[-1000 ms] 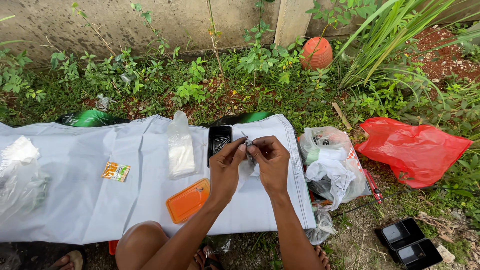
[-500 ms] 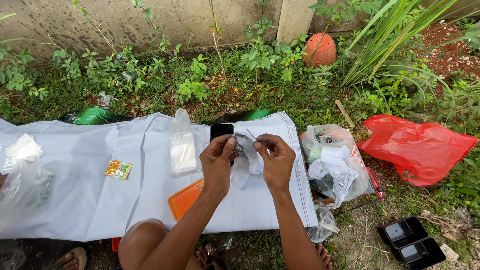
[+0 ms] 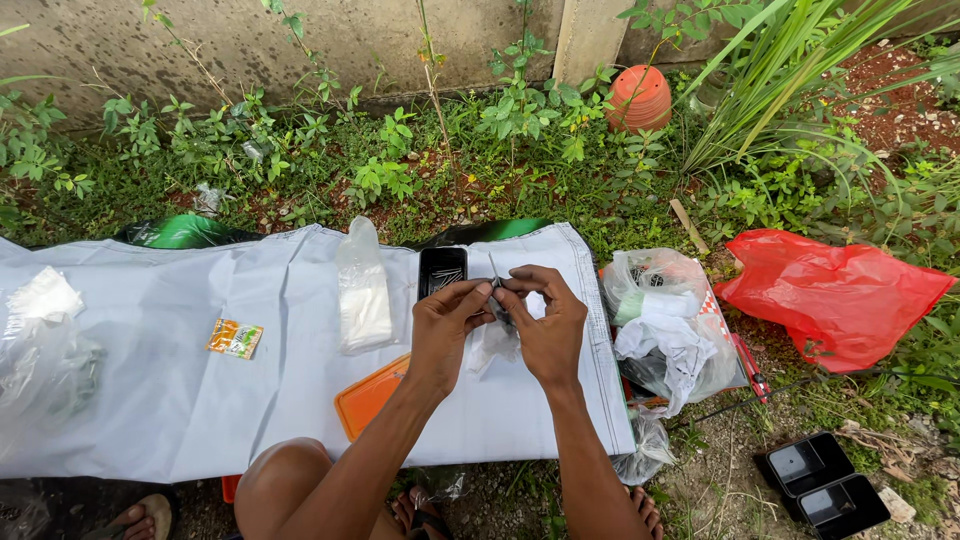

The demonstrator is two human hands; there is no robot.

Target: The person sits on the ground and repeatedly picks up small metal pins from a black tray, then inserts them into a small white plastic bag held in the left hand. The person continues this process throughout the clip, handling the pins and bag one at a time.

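My left hand [image 3: 446, 322] and my right hand [image 3: 545, 318] meet over a white sheet [image 3: 180, 400] spread on the ground. Together they pinch a small clear plastic bag [image 3: 497, 338] with something small and dark in it; a thin tip sticks up between the fingertips. Just beyond my left hand lies a black phone [image 3: 441, 268]. An orange lid [image 3: 370, 394] rests under my left forearm. A clear bag of white powder [image 3: 362, 290] stands left of the phone.
A small orange sachet [image 3: 235, 338] and a crumpled clear bag [image 3: 45, 345] lie left on the sheet. White plastic bags [image 3: 665, 325], a red bag [image 3: 830, 295] and two black trays [image 3: 820, 482] sit right. A clay pot [image 3: 640, 97] leans by the wall.
Both hands have stayed together over the sheet and keep working the small bag; the fingers have shifted closer around its top.
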